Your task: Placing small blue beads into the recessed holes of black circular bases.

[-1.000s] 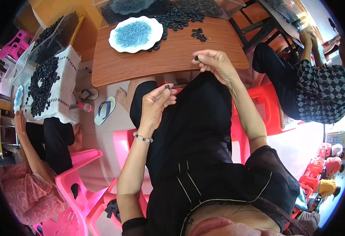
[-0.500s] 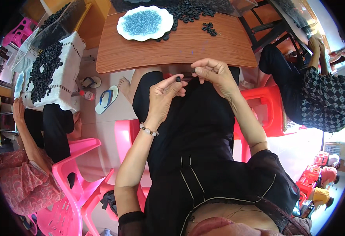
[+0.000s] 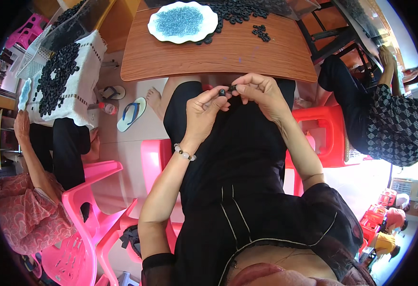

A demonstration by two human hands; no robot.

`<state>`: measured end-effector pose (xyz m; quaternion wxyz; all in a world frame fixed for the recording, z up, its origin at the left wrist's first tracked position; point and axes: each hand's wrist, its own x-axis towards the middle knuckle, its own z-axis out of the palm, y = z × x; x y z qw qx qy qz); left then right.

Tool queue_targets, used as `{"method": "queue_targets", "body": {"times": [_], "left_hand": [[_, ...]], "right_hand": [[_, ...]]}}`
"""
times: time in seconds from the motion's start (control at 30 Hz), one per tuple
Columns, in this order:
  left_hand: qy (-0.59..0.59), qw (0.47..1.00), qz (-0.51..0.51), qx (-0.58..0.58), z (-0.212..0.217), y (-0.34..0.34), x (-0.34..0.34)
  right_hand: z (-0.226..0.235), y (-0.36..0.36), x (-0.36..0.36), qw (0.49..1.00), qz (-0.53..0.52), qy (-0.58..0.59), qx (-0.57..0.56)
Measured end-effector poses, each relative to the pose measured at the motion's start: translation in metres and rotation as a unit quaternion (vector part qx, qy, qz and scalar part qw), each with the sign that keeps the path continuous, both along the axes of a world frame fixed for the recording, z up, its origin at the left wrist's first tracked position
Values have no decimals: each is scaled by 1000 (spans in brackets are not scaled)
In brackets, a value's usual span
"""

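Over my lap, in front of the table edge, my left hand (image 3: pixel 202 110) pinches a small black cylindrical piece (image 3: pixel 222 92) between thumb and fingertips. Its end faces up and shows a pale bluish centre. Close beside it, my right hand (image 3: pixel 263 96) has thumb and forefinger pressed together on a tiny dark piece (image 3: pixel 233 88), too small to name. The two pieces are nearly together; whether they touch I cannot tell. On the wooden table (image 3: pixel 180 62) stands a white scalloped plate (image 3: pixel 182 39) heaped with tiny blue-grey pieces (image 3: pixel 178 21).
Black ring-shaped parts (image 3: pixel 237 13) are piled behind the plate, with a smaller cluster (image 3: pixel 261 33) to their right. A cloth-covered table (image 3: pixel 87 62) at left bears more black parts. Co-workers sit on both sides. Pink chairs (image 3: pixel 87 233) and a red stool (image 3: pixel 330 124) stand nearby.
My hands have come closer together. The black piece in my left hand has tilted so its end shows. The whole view has shifted slightly.
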<state>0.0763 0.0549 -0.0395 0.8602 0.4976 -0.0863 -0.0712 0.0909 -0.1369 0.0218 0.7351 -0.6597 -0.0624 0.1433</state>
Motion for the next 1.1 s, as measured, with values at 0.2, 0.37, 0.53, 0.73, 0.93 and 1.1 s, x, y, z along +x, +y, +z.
{"method": "queue_targets", "body": {"times": [0.2, 0.37, 0.53, 0.73, 0.93, 1.1], "left_hand": [[-76, 993, 55, 77, 1, -2, 0], [-137, 970, 96, 176, 1, 0, -2], [-165, 954, 116, 223, 4, -2, -3], [-222, 926, 139, 273, 4, -1, -3], [-222, 921, 124, 296, -1, 0, -5], [-243, 919, 127, 284, -2, 0, -7]], "right_hand": [[-4, 1, 0, 997, -6, -58, -57], [2, 7, -4, 991, -6, -45, -122], [10, 10, -7, 990, -10, -44, -135], [19, 13, -8, 977, -5, -78, -198], [22, 16, -12, 957, -2, -122, -263], [19, 19, -16, 940, 0, -175, -292]]}}
